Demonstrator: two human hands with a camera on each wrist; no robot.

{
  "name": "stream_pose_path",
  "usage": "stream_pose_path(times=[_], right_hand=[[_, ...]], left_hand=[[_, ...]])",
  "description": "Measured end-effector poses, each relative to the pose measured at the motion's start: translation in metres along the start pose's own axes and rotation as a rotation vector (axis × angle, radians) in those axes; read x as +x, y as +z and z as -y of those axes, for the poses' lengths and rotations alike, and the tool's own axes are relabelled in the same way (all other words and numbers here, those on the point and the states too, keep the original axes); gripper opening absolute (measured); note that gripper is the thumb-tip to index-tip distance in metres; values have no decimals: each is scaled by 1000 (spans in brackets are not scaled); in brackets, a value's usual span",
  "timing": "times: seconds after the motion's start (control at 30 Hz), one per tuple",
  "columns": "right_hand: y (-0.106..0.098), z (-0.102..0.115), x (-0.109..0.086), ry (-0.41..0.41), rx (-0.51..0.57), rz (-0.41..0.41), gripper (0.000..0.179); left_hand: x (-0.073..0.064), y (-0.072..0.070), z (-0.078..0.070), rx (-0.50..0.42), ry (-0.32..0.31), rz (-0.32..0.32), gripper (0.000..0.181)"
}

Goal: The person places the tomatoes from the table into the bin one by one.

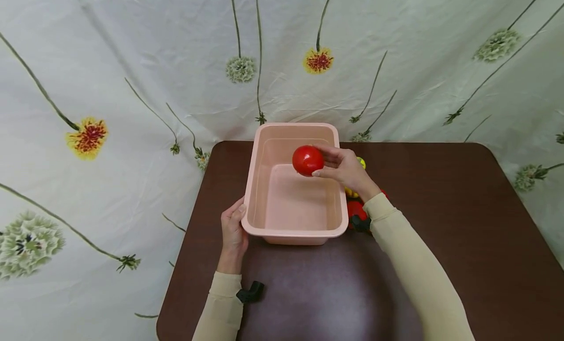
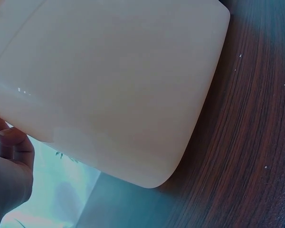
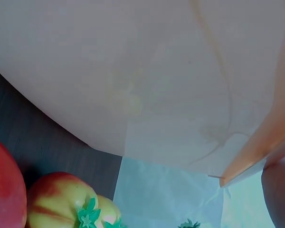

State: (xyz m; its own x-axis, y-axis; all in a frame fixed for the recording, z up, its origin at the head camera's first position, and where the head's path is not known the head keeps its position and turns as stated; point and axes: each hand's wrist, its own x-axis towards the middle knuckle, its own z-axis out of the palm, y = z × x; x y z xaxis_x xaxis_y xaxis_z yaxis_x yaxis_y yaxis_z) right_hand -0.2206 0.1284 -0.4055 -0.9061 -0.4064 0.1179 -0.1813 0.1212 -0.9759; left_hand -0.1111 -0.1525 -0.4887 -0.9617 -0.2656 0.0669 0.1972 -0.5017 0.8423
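Observation:
A pink plastic basin [image 1: 295, 232] sits on the dark table, its inside bare where it shows. My left hand [image 1: 234, 228] grips the basin's rim near its front left corner. In the left wrist view the basin's pale outer wall [image 2: 118, 90] fills most of the picture, with curled fingers of the left hand [image 2: 12, 166] at its edge. Over the basin, my right hand [image 1: 345, 170] holds a glossy red tomato [image 1: 307, 160] between thumb and fingers. Only a sliver of the right hand [image 3: 281, 190] shows in the right wrist view, where the tomato is hidden.
Right of the basin, partly behind my right forearm, lie a red piece [image 1: 356, 210] and yellow pieces [image 1: 361, 162]. Close up, a yellow-red fruit [image 3: 57, 202] with a green leafy top lies beside a larger red one [image 3: 4, 190]. A flowered cloth [image 1: 176, 47] hangs behind the table [image 1: 440, 209].

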Motion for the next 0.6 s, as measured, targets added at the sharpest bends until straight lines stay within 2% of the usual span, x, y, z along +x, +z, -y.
stream_pose_path(times=[0.27,0.6], right_hand=[[1,3,-1,-22,-43,12,64],[0,4,-2,-15,-22,35,65]], left_hand=[[0,2,-1,0,16,9,35],[0,0,0,9,4,5,34]])
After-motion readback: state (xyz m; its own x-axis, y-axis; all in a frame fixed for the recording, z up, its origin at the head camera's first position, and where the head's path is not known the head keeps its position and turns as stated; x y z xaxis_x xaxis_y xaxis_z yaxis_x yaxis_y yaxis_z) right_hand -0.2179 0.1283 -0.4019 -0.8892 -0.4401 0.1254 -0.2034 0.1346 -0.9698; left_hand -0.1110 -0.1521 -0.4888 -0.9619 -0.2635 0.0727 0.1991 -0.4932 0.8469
